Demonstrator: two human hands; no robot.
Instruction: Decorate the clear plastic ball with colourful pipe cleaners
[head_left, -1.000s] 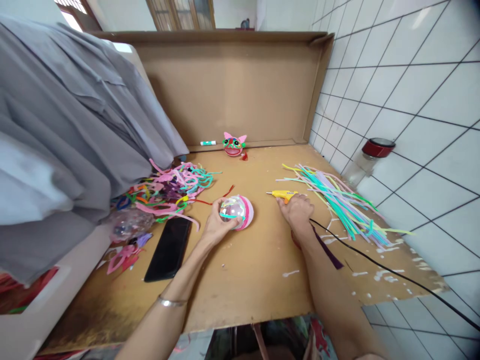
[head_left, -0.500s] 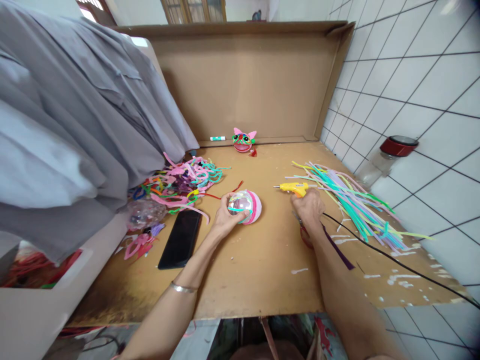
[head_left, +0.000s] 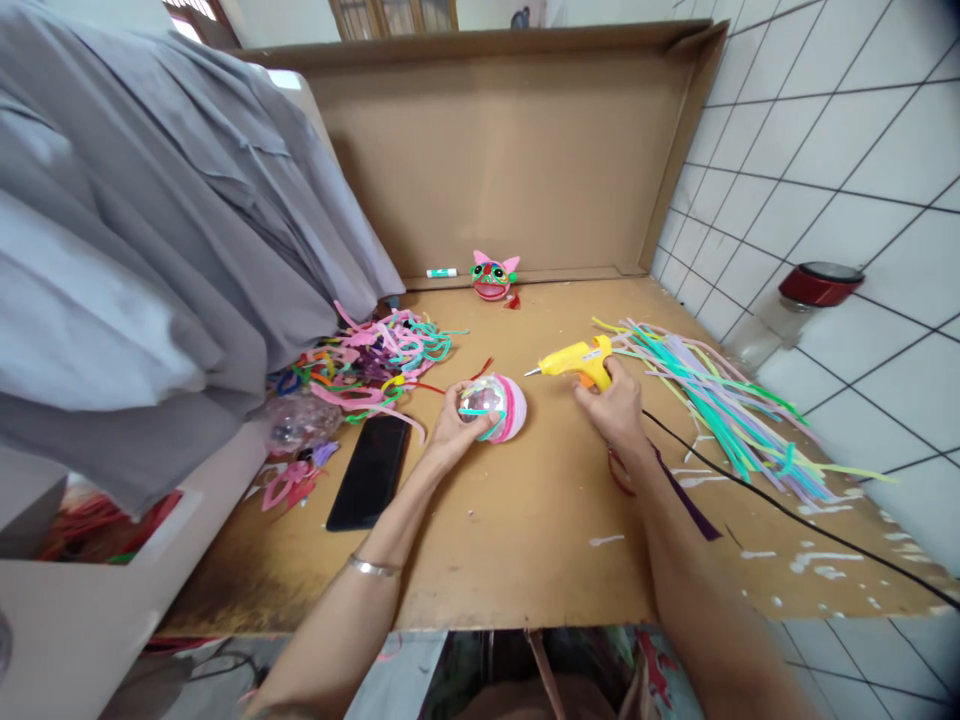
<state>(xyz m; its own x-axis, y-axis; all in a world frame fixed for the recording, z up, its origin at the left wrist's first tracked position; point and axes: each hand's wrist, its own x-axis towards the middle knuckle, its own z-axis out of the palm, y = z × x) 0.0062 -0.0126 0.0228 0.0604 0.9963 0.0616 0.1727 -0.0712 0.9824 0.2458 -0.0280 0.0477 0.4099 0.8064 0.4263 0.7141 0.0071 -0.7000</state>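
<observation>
A clear ball (head_left: 495, 408), partly covered in pink and lilac bands with a teal strip across it, is gripped by my left hand (head_left: 452, 428) near the middle of the board. My right hand (head_left: 611, 398) holds a yellow glue gun (head_left: 576, 360) by its handle, its metal nozzle pointing left, a short gap to the right of the ball. Its black cord (head_left: 739, 482) runs off to the right. Beneath my right wrist, red-handled scissors (head_left: 619, 472) show in part, beside a dark purple strip (head_left: 686, 497).
Tangled fuzzy stems (head_left: 382, 355) and a black phone (head_left: 367, 473) lie on the left. Straight pastel stems (head_left: 705, 405) lie right, near a red-lidded jar (head_left: 780, 320) by the tiled wall. A pink-eared figure (head_left: 493, 276) and glue stick (head_left: 442, 273) stand at the back.
My right hand has lifted the yellow glue gun off the board and tilted it, nozzle nearer the ball. My left hand keeps hold of the ball. The view has shifted slightly.
</observation>
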